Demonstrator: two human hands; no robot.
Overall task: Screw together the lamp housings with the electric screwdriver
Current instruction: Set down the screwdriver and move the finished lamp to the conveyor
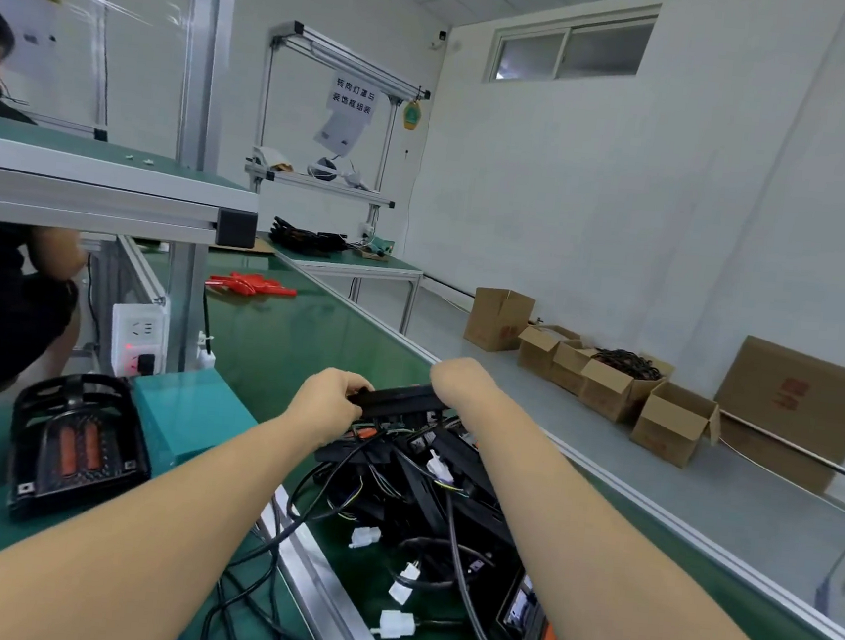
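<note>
On the green belt (274, 336), a black lamp housing (402, 401) is held up over a heap of housings and wires (424, 490). Its trailing wires could well snag in that tangle and drag neighbouring pieces along, or tug a white plug (397, 625) loose. The left hand (327, 399) has its fingers curled round the housing's near end. The right hand (448, 376) meets the far end, but its fingers are hidden behind the wrist, so its grip cannot be told. No screwdriver is in view; another housing (73, 446) lies apart on the bench.
</note>
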